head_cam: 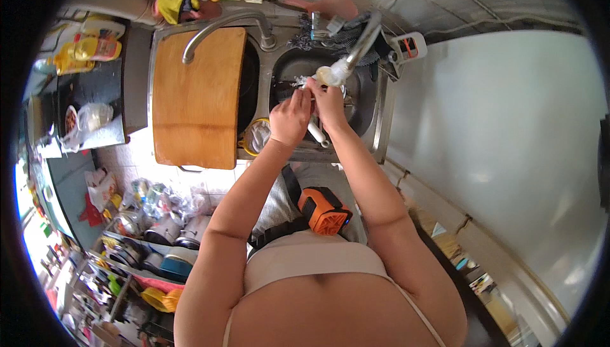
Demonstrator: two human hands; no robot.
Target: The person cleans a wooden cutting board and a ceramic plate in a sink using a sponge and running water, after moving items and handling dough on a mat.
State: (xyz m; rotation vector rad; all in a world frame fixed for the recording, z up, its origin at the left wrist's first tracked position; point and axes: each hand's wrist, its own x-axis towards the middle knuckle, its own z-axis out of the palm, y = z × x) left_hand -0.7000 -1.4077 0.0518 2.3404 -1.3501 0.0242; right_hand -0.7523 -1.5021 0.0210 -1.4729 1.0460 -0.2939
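Over the right sink basin (364,120), my left hand (289,116) and my right hand (330,104) meet with their fingers curled together. A white utensil handle (316,132) with a hole at its end slants out below the fingers, and both hands seem to grip it. The rest of that utensil is hidden by my fingers. Just beyond my right hand hangs the pale spout end (338,71) of a metal faucet (366,37). White splashes of water (300,81) show beside my fingertips.
A wooden cutting board (198,94) covers most of the left basin, under a second faucet (224,17). A yellow-rimmed strainer (259,136) sits by my left wrist. Dark cloths (350,42) lie behind the right basin. Shelved pots (164,230) stand lower left; a large pale panel (495,132) rises right.
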